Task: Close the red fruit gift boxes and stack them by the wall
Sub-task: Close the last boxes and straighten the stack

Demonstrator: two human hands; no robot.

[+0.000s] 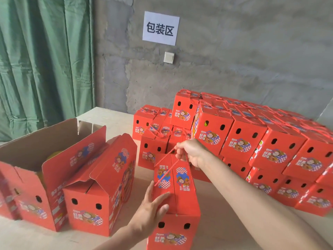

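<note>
Centrally, the closed red gift box (175,195) stands on the worktop (216,231), its rope handle (166,167) pinched and lifted by the right hand (189,152), the left hand (153,208) resting straight-fingered on its lid, with open boxes (97,186) to the left and stacked boxes (252,141) along the wall (234,60).

Packing area in a bare storeroom. Raw concrete wall (234,60) with paper sign (161,28) reading 包装区. Stacked red gift boxes (252,141), green curtain (45,60).
</note>
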